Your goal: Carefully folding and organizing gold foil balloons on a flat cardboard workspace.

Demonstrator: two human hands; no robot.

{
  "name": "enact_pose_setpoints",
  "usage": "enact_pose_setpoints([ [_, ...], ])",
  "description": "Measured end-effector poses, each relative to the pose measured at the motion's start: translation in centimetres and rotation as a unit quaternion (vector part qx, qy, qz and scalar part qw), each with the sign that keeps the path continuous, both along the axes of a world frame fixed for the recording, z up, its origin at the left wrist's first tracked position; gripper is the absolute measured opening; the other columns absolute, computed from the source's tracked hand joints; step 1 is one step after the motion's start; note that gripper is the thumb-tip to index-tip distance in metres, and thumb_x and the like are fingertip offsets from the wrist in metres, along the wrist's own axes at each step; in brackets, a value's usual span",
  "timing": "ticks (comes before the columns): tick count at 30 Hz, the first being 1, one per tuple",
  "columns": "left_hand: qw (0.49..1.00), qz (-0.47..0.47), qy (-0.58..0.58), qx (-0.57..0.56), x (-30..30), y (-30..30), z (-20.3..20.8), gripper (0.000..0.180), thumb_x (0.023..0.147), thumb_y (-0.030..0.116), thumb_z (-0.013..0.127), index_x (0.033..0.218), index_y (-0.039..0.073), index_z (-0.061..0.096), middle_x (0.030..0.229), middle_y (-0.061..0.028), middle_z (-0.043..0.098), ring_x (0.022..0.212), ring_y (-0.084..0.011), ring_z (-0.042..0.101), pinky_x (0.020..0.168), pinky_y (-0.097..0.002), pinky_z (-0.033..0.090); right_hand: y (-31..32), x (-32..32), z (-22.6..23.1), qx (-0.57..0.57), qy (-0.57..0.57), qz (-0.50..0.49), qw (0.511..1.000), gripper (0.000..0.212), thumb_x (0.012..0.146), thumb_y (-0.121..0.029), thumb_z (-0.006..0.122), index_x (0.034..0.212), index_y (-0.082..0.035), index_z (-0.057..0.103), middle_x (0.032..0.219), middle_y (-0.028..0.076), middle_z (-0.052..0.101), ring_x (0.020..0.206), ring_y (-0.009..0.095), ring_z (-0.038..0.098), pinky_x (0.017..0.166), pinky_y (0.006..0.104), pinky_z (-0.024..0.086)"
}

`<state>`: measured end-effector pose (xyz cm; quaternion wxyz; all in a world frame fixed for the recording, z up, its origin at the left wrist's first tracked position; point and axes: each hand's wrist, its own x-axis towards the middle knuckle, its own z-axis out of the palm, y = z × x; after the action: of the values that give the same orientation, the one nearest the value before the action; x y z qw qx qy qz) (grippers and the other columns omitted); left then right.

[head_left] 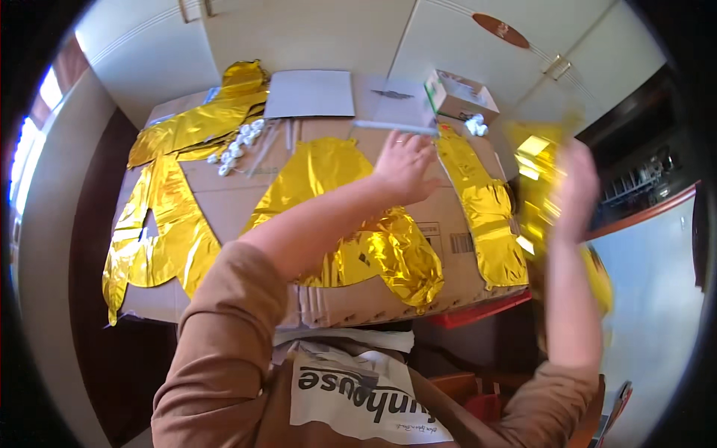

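My right hand, smeared by motion, grips a gold foil balloon off the table's right edge. That balloon is flat and hangs down beside my forearm. My left hand is over the middle of the cardboard, fingers spread and holding nothing. Below it lies a flat gold foil balloon, partly hidden by my left forearm, with a crumpled gold part at its near right. Right of my left hand is a long narrow gold foil balloon. An A-shaped gold foil balloon lies at the left.
Cardboard covers the table. More gold foil lies far left, near small white bundles and clear strips. At the back are a pale flat panel, a clear sleeve and a small box. Cabinets stand behind.
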<state>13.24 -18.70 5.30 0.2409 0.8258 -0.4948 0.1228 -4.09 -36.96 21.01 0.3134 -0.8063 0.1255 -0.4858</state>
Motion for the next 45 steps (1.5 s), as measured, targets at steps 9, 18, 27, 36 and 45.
enact_pose_setpoints([
  [9, 0.972, 0.226, 0.056, -0.023, 13.0, 25.8, -1.0, 0.02, 0.085, 0.026, 0.069, 0.097, 0.01, 0.072, 0.106, -0.0145, 0.067, 0.105, -0.0363, 0.063, 0.091, -0.0456, 0.051, 18.1, 23.5, -16.9, 0.057, 0.164, -0.112, 0.978, 0.028, 0.09, -0.032, 0.053, 0.081, -0.006, 0.061, 0.08, 0.02, 0.07, 0.076, 0.043, 0.067, 0.07, 0.0542, 0.051],
  [18, 0.973, 0.22, 0.068, -0.019, 23.2, 27.4, -1.3, 0.033, 0.085, 0.034, 0.072, 0.104, 0.007, 0.071, 0.111, -0.0168, 0.065, 0.108, -0.0373, 0.062, 0.093, -0.0465, 0.051, 19.9, 26.8, -18.4, -0.147, 0.435, -0.052, 0.887, 0.035, 0.09, -0.04, 0.057, 0.082, -0.007, 0.066, 0.09, 0.017, 0.073, 0.087, 0.039, 0.071, 0.077, 0.0528, 0.052],
  [27, 0.962, 0.15, -0.068, 0.217, 30.8, 23.2, -5.2, 0.033, 0.089, 0.029, 0.066, 0.111, 0.006, 0.072, 0.109, -0.0145, 0.069, 0.108, -0.0368, 0.064, 0.09, -0.0451, 0.054, 19.6, 21.5, -20.9, -0.346, 0.171, 0.169, 0.907, 0.021, 0.086, -0.029, 0.07, 0.088, -0.009, 0.063, 0.087, 0.01, 0.059, 0.081, 0.031, 0.058, 0.08, 0.0453, 0.043],
  [36, 0.937, 0.26, 0.199, -0.122, 29.0, 23.8, -3.1, 0.029, 0.087, 0.032, 0.07, 0.088, 0.004, 0.077, 0.079, -0.0195, 0.07, 0.076, -0.0365, 0.069, 0.072, -0.0426, 0.054, 21.6, 30.9, -13.3, -0.118, 0.221, 0.292, 0.923, 0.021, 0.09, -0.023, 0.065, 0.077, -0.007, 0.069, 0.085, 0.013, 0.066, 0.081, 0.034, 0.064, 0.078, 0.0486, 0.049],
  [45, 0.972, 0.204, -0.007, -0.115, 30.5, 24.0, -3.6, 0.022, 0.088, 0.021, 0.066, 0.081, 0.0, 0.07, 0.087, -0.0209, 0.069, 0.084, -0.0413, 0.067, 0.075, -0.0486, 0.054, 23.7, 43.7, -18.1, -0.31, 0.322, 0.21, 0.87, 0.02, 0.087, -0.018, 0.06, 0.097, -0.013, 0.077, 0.117, 0.011, 0.063, 0.117, 0.032, 0.054, 0.101, 0.0451, 0.045],
])
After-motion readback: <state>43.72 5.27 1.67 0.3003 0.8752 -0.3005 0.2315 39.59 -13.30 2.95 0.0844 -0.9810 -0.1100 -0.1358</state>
